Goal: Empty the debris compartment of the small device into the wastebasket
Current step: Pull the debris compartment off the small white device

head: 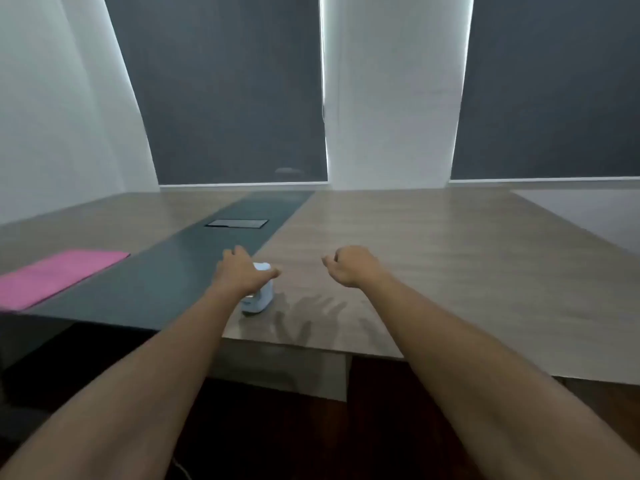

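A small white and pale-blue device stands upright on the wooden table, close to its front edge. My left hand lies over the top of the device with the fingers spread around it; the grip looks loose and the hand hides the device's upper part. My right hand hovers above the table to the right of the device, fingers curled into a loose fist with nothing in them. No wastebasket is in view.
A pink mat lies at the table's left. A dark strip runs down the table's middle with a black cable hatch set in it. Dark floor lies below the front edge. Grey blinds cover the windows behind.
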